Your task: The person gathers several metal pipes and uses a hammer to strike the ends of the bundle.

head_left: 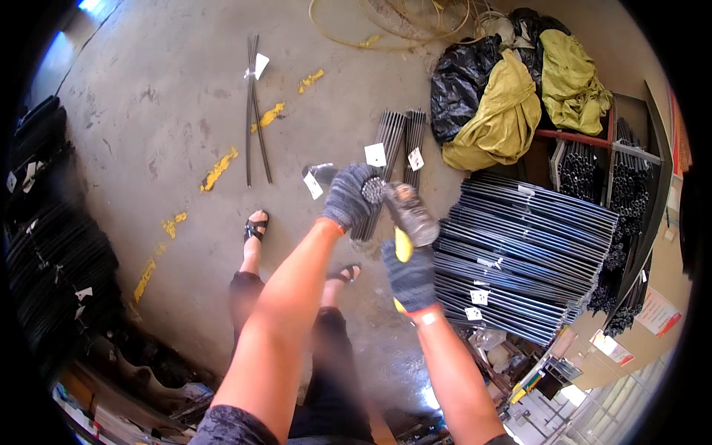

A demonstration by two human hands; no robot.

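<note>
My left hand (351, 197), in a grey knit glove, is closed around a bundle of thin dark rods (373, 190) whose ends point up toward me. Just right of those ends is the worn grey head of a hammer (417, 219). My right hand (410, 276), gloved too, is wrapped around its yellow handle, which mostly hides behind the fingers. The head is close to the rod ends; whether they touch I cannot tell. A white tag (313, 185) hangs left of my left hand. Beyond both hands lie two tagged rod bundles (389, 133) (416, 132) on the floor.
Stacked rod bundles (519, 252) stand at right, beside a rack of rods (580, 174). Black and yellow sacks (493, 119) lie behind. Two loose tagged rods (250, 111) are on the concrete floor (163, 96). Dark stacks (52, 259) line the left. My sandalled feet are below.
</note>
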